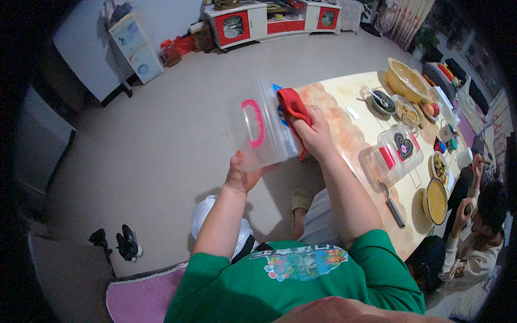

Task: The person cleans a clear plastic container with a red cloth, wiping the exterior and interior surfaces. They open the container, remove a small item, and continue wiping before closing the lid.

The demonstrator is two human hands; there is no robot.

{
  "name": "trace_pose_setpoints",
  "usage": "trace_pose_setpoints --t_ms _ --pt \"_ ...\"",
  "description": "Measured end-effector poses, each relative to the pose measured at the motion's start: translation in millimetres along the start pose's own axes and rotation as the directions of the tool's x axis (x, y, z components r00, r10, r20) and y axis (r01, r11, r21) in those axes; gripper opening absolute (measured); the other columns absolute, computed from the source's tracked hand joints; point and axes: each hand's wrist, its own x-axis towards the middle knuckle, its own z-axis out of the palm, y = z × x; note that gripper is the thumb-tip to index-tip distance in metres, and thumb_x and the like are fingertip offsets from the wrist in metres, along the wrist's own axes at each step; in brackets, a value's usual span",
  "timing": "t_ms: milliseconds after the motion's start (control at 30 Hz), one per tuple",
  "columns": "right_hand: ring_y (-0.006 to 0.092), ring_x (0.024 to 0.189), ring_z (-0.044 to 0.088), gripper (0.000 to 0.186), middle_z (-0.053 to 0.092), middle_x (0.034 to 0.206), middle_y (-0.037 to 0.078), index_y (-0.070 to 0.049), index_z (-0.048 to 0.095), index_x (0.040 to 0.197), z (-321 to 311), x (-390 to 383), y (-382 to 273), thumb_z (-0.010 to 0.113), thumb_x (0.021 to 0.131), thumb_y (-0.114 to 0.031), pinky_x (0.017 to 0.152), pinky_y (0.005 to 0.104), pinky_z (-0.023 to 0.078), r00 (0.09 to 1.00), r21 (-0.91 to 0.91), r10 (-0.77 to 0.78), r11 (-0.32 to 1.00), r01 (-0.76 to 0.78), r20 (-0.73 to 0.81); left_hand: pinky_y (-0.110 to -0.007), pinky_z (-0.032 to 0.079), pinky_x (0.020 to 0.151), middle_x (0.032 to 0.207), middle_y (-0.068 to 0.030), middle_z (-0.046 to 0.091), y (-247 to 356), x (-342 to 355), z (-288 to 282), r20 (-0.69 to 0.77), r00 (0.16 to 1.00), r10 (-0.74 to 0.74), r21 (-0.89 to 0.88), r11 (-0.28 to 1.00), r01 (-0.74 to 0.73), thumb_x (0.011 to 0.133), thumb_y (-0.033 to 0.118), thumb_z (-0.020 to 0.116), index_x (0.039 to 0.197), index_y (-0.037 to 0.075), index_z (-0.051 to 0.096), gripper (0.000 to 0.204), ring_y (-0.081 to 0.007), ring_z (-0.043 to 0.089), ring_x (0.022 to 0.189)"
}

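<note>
A clear plastic box (272, 141) with a pink handle is held tilted in the air, off the table's left edge. My left hand (240, 173) grips its lower corner, fingers partly hidden by the box. A red cloth (293, 104) is bunched in my right hand (315, 133), which presses it against the box's right side. Some blue shows beside the cloth. To the right, on the table (344, 89), sits another clear container (375, 166) with red clips and a dark heart shape on it. Nearby lies a slim tool (394, 207) with a dark handle.
Bowls of food (383, 101), a large yellow basin (406, 81) and a bowl of yellow liquid (435, 202) stand on the table. Another person (474, 242) sits at its right side. A red-and-white cabinet (269, 21) lines the far wall; shoes (128, 243) lie on the floor.
</note>
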Motion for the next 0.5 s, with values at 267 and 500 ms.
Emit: trace_pose_setpoints --t_ms 267,500 --pt "0.0324 0.1 0.06 0.045 0.062 0.105 0.016 -0.006 0.066 0.121 21 -17 -4 0.07 0.078 -0.017 0.091 0.0402 0.049 0.986 -0.011 -0.164 0.986 0.164 0.023 -0.061 0.038 0.109 0.151 -0.0113 0.044 21 -2 -3 -0.099 0.99 0.097 -0.065 0.993 -0.103 0.071 0.07 0.07 0.155 0.017 0.031 0.107 -0.0344 0.043 0.138" --pt "0.0126 0.103 0.06 0.037 0.065 0.114 0.006 0.001 0.06 0.126 14 0 11 0.059 0.09 -0.008 0.093 0.0284 0.049 0.97 0.48 0.241 0.856 -0.191 -0.043 -0.064 0.037 0.109 0.155 -0.0153 0.036 -1 -11 -5 -0.063 0.998 -0.007 0.045 0.999 0.01 0.067 0.072 0.071 0.158 0.019 0.023 0.115 -0.04 0.037 0.142"
